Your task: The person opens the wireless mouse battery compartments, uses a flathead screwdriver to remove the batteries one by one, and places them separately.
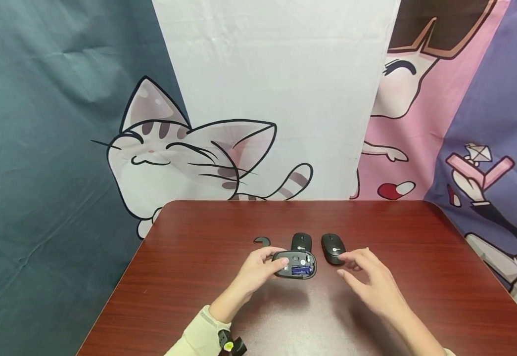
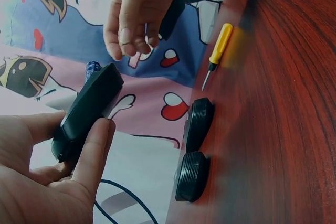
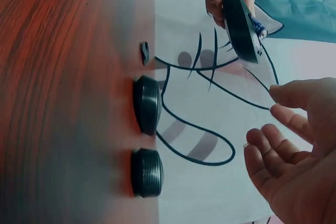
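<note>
Printed cloth (image 1: pixel 276 64) is hanging behind the far edge of the reddish-brown surface (image 1: pixel 418 230), and a smiling cartoon cat (image 1: pixel 169 168) is stretching across it. Facing it, a person is working with both hands over the surface. Their left hand (image 1: pixel 257 272) is pinching one end of an upturned black mouse (image 1: pixel 290 261), the thumb lying over its underside and the fingers supporting it from behind. This mouse is sitting in the air, clear of the surface, its battery bay showing uncovered and holding blue battery material (image 1: pixel 302 270); from the left wrist, a blue end is poking up past the mouse's edge.

Their right hand (image 1: pixel 371 282) is hovering with nothing in it, thumb apart from the loosely bent fingers. Beyond the hands, two more black mice are resting top side up: one (image 1: pixel 302 241) just behind the held one, another (image 1: pixel 333 248) to its right. Left of them, a small black hooked piece (image 1: pixel 263 241) is lying flat. Seen from the left wrist, a yellow-handled screwdriver (image 2: pixel 221 45) is resting near the mice, its shaft pointing towards them.
</note>
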Tool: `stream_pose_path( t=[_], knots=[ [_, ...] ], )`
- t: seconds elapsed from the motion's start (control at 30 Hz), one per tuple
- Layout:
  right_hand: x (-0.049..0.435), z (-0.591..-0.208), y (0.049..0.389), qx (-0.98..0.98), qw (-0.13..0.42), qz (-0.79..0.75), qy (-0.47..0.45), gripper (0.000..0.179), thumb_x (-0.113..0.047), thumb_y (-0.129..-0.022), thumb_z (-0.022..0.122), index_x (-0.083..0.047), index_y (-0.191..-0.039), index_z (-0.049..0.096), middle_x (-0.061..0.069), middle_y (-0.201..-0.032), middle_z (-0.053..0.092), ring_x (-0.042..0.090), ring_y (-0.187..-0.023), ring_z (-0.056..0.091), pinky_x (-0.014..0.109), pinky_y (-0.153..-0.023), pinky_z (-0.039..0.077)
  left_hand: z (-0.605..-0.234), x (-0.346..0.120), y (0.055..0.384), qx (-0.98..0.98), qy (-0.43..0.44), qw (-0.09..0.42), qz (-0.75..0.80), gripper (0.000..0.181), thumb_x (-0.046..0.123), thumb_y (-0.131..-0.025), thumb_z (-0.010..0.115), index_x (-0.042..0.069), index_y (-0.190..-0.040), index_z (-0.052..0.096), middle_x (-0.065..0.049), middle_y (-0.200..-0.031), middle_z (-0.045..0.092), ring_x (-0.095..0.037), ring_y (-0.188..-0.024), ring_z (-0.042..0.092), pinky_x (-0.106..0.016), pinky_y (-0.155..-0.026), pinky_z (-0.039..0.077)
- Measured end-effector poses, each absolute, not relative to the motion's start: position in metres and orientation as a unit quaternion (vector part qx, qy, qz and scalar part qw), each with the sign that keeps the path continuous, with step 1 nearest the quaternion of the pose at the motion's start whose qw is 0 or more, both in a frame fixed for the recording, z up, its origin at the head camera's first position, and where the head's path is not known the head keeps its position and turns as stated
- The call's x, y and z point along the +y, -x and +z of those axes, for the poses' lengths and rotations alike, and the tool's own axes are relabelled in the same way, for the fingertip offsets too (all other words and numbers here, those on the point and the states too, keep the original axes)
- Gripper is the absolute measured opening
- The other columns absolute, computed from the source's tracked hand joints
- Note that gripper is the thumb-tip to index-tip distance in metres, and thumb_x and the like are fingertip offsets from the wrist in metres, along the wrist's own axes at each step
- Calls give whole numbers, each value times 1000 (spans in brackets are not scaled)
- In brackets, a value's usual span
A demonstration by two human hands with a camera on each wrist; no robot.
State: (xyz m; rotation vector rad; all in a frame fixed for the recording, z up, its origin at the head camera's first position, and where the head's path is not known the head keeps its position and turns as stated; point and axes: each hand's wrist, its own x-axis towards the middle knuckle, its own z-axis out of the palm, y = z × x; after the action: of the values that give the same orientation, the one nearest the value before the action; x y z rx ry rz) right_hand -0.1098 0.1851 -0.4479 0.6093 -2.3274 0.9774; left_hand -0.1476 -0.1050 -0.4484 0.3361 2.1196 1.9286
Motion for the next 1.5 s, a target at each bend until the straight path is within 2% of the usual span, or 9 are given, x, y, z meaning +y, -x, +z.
stream_pose_path(
  t=[0.13,0.17,0.27,0.47,0.53,0.83,0.97,1.2,1.5],
  knots=[
    [179,-448,109,-852,268,375,-247,47,2,-72,86,-20,-111,72,-8,-102,63,9,-84,62,9,-89,46,-449,-104,149,728,-116,126,664,38,19,-94,73,-4,-123,65,-12,-105,73,-9,-82,67,-23,-68,59],
    [178,-448,109,-851,266,377,-250,47,1,-73,86,-21,-111,72,-7,-103,63,9,-84,62,10,-82,48,-450,-104,149,728,-116,126,664,38,19,-94,73,-4,-123,65,-12,-105,73,-9,-83,68,-23,-68,59],
    [174,-448,109,-849,259,384,-254,47,0,-74,86,-24,-112,71,-6,-105,64,9,-85,62,12,-78,49,-450,-103,149,727,-116,127,665,38,19,-93,73,-4,-123,65,-12,-106,73,-9,-83,68,-25,-69,60],
    [167,-451,110,-840,245,400,-272,47,1,-76,84,-21,-114,71,-7,-105,62,9,-85,61,12,-78,50,-451,-103,150,725,-119,128,666,38,19,-94,72,-4,-124,65,-14,-107,73,-10,-86,69,-47,-81,63],
    [164,-452,110,-840,240,402,-275,47,1,-76,84,-22,-115,71,-9,-105,61,9,-86,60,12,-78,50,-451,-103,150,725,-119,128,667,38,19,-94,72,-4,-124,65,-14,-108,73,-10,-87,69,-49,-83,62],
    [157,-453,108,-855,214,396,-258,46,-2,-77,85,-26,-114,71,-10,-104,60,8,-86,61,17,-76,53,-452,-104,150,718,-118,131,673,38,18,-94,72,-4,-124,65,-14,-108,73,-10,-87,70,-44,-83,63],
    [154,-452,108,-859,207,392,-257,45,-2,-77,86,-24,-113,71,-9,-106,61,8,-87,61,20,-75,55,-453,-105,150,716,-116,131,676,38,18,-94,72,-5,-124,65,-15,-108,73,-9,-86,70,-34,-79,63],
    [149,-452,109,-851,206,401,-270,45,-2,-77,86,-24,-114,71,-6,-107,61,8,-88,61,21,-75,56,-452,-105,149,721,-114,129,672,38,19,-94,72,-4,-124,65,-14,-109,73,-10,-87,69,-44,-82,63],
    [143,-451,109,-848,208,399,-281,48,-1,-75,87,-24,-113,71,-8,-107,59,9,-87,60,26,-73,58,-453,-106,149,718,-116,127,674,38,19,-94,72,-4,-123,66,-14,-109,73,-10,-87,69,-38,-80,64]
  ],
)
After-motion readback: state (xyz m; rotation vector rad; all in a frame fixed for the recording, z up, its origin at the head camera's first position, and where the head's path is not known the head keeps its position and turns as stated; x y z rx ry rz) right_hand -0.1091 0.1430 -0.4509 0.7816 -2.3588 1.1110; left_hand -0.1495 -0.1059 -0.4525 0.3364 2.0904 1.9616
